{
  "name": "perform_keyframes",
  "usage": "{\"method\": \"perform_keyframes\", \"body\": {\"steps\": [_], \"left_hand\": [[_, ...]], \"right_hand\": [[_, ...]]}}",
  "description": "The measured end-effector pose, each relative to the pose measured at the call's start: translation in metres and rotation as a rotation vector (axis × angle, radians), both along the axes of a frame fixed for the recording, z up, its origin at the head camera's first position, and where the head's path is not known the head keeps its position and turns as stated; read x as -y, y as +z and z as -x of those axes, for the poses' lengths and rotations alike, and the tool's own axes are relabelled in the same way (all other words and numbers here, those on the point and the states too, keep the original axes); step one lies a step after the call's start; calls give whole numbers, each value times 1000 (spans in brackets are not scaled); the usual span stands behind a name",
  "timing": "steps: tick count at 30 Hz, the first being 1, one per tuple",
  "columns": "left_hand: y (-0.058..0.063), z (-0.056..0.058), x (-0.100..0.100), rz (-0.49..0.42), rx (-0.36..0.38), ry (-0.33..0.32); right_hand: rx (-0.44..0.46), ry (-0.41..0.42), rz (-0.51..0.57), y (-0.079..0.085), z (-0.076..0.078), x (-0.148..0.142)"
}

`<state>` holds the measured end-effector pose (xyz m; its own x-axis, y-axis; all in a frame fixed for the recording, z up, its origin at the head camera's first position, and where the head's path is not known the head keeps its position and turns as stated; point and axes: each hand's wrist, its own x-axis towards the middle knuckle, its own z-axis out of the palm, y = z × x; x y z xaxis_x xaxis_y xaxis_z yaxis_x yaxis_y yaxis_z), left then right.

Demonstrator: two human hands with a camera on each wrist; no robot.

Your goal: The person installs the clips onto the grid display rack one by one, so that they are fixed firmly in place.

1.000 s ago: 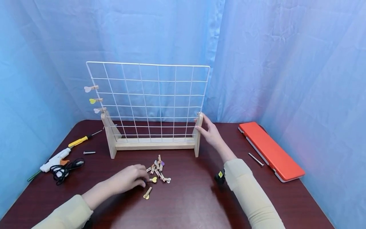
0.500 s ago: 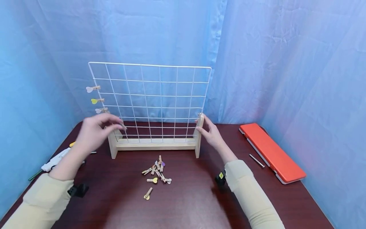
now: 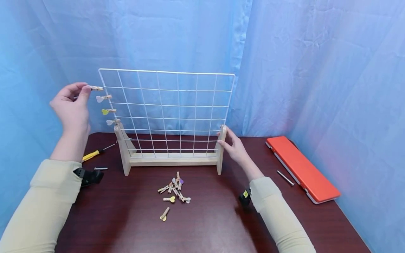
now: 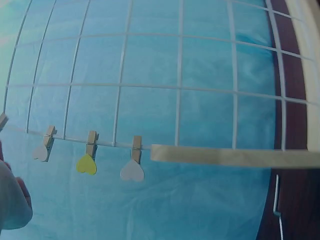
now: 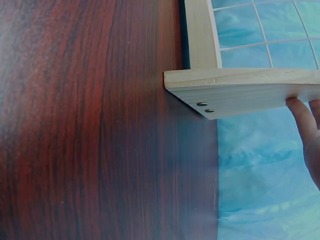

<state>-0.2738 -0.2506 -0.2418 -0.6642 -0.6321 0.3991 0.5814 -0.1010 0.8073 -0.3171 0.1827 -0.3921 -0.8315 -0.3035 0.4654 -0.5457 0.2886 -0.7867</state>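
Observation:
A white wire grid (image 3: 167, 104) stands upright in a wooden stand (image 3: 173, 161). My left hand (image 3: 72, 105) pinches a small wooden clothespin (image 3: 96, 88) between thumb and fingers, its tip right at the grid's left edge. Below it on that edge sit a white heart clothespin (image 3: 103, 98), a yellow heart clothespin (image 4: 87, 162) and another white heart clothespin (image 4: 133, 169). My right hand (image 3: 233, 146) grips the stand's right upright (image 3: 220, 151), thumb in front; in the right wrist view its fingers (image 5: 300, 117) touch the wood. Several loose clothespins (image 3: 175, 188) lie before the stand.
A long red case (image 3: 302, 167) and a bolt (image 3: 285, 178) lie on the right of the dark table (image 3: 202, 225). To the left are a yellow screwdriver (image 3: 91, 155) and another bolt (image 3: 101, 168). Blue curtains (image 3: 269, 70) surround the table.
My left hand has picked up a clothespin from the pile and carried it up and left to the grid's upper left edge. My right hand keeps its hold on the stand.

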Motion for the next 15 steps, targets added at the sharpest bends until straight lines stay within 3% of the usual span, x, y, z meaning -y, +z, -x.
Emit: {"method": "perform_keyframes", "body": {"steps": [8, 15], "left_hand": [[10, 22, 5, -258, -1, -13], [10, 31, -2, -287, 69, -29]], "right_hand": [[-6, 2, 7, 1, -1, 1], [-5, 6, 10, 0, 0, 2]]}}
